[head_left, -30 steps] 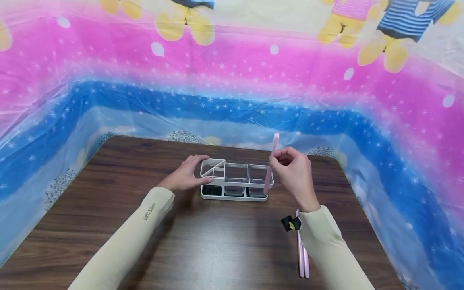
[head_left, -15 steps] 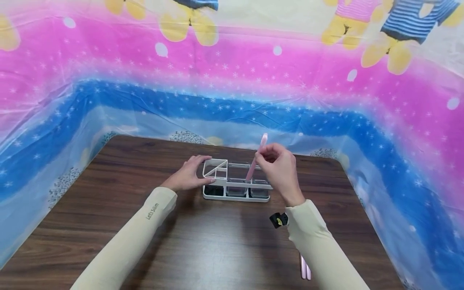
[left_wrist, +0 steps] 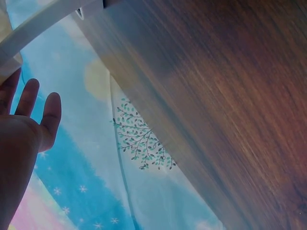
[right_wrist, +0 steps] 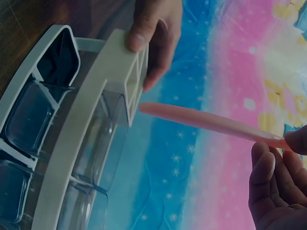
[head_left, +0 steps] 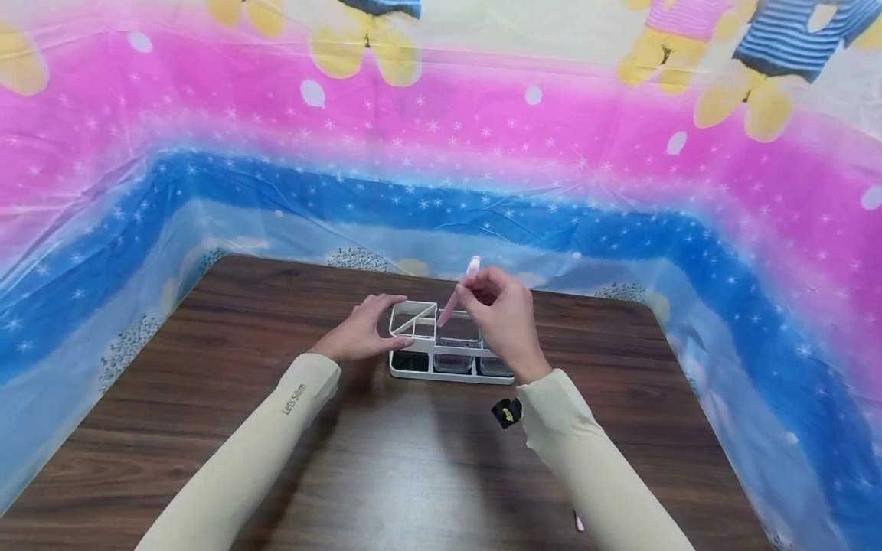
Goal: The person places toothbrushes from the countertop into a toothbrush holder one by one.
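Note:
A white holder (head_left: 413,344) with a divided top section stands on the table. Two clear cups (head_left: 455,360) sit in it beside the divided end. My left hand (head_left: 360,330) grips that divided end, thumb in front and fingers behind. My right hand (head_left: 508,317) pinches a pink fork (head_left: 451,304) near its tines, handle pointing down and left. In the right wrist view the handle tip of the fork (right_wrist: 192,116) is right by the divided section (right_wrist: 134,72), overlapping its edge. The left wrist view shows part of the left hand (left_wrist: 24,115) by the white frame.
The end of a pink handle (head_left: 579,522) shows on the dark wood table (head_left: 386,474), mostly behind the right sleeve. A small black device (head_left: 506,412) sits at the right wrist. A printed cloth (head_left: 441,168) rises behind the table's far edge.
My right hand has moved left with the fork, from the right-hand cup across to the divided section, and the fork tilts more. My left hand keeps its grip on the holder.

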`<state>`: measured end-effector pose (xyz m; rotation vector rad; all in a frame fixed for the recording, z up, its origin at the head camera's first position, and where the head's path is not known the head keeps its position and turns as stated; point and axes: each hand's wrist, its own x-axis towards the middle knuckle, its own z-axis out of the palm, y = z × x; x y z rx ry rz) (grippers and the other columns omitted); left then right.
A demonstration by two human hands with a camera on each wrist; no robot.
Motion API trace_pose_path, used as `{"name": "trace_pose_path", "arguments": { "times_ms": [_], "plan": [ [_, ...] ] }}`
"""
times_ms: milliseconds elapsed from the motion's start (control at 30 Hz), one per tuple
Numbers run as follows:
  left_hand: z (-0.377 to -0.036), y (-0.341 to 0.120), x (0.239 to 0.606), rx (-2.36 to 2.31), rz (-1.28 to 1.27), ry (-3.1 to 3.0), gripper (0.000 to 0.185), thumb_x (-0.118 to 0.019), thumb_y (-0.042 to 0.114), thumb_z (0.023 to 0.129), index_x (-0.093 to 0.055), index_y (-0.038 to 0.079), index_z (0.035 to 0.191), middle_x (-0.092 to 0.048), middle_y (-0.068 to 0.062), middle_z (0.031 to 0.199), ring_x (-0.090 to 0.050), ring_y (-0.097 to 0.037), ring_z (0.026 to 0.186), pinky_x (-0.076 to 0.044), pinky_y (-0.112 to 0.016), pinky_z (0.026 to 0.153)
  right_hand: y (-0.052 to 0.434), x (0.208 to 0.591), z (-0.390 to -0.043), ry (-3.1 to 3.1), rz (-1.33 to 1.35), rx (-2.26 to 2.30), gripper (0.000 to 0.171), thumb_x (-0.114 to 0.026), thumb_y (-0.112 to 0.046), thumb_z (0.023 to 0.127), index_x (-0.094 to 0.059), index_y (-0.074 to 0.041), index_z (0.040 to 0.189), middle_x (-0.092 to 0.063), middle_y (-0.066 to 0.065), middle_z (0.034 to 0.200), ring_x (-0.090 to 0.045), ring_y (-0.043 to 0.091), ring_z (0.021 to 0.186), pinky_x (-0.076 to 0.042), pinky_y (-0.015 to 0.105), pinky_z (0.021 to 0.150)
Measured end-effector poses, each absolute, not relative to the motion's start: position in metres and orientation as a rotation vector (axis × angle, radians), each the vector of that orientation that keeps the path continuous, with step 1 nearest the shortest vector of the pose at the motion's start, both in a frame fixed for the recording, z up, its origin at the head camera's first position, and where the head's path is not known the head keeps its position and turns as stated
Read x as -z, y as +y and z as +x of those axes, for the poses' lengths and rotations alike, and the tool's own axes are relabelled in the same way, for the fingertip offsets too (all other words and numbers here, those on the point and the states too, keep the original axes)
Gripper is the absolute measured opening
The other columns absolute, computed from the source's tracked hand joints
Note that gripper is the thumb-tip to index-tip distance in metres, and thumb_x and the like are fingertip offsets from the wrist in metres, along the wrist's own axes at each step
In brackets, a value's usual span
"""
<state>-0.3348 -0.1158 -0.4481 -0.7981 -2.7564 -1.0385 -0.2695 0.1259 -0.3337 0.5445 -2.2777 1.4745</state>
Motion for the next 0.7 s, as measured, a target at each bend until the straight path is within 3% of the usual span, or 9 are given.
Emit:
{"name": "trace_pose_path", "arguments": {
  "times_ms": [700],
  "plan": [
    [-0.335, -0.117, 0.448, 1.022, -0.805, -2.76, 0.081, -0.07, 0.053, 0.078, -0.042, 0.01, 0.14, -0.048, -0.01, 0.131, -0.04, -0.025, 0.12, -0.032, -0.052, 0.099, 0.1, 0.359, -0.282, -2.474, 0.559, -1.388, 0.005, -0.07, -0.013, 0.087, -0.067, -0.011, 0.09, -0.068, -0.006, 0.084, -0.061, 0.01, 0.074, -0.05, 0.028, 0.068]
  ]
}}
